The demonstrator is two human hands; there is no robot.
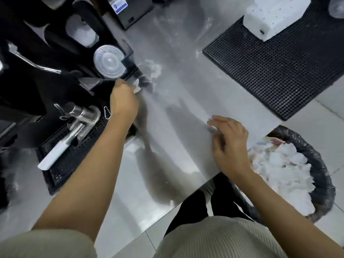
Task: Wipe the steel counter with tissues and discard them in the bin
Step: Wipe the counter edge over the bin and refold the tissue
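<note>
The steel counter (178, 94) fills the middle of the view, with white powdery smears near its left side. My left hand (123, 101) grips a crumpled white tissue (136, 86) pressed to the counter beside the black machine. My right hand (228, 142) lies on the counter near its front right edge, fingers curled over a small whitish scrap (211, 125) that is mostly hidden; whether it holds it I cannot tell. The bin (320, 183), lined with a black bag and heaped with used white tissues, stands on the floor to the right below the counter.
A black machine (55, 53) with a clear plastic lid (108, 61) stands at the left. A black drip tray (74, 151) holds a steel tamper and a white-handled tool. A black rubber mat (279, 71) at the back right carries a white tissue pack (275, 15).
</note>
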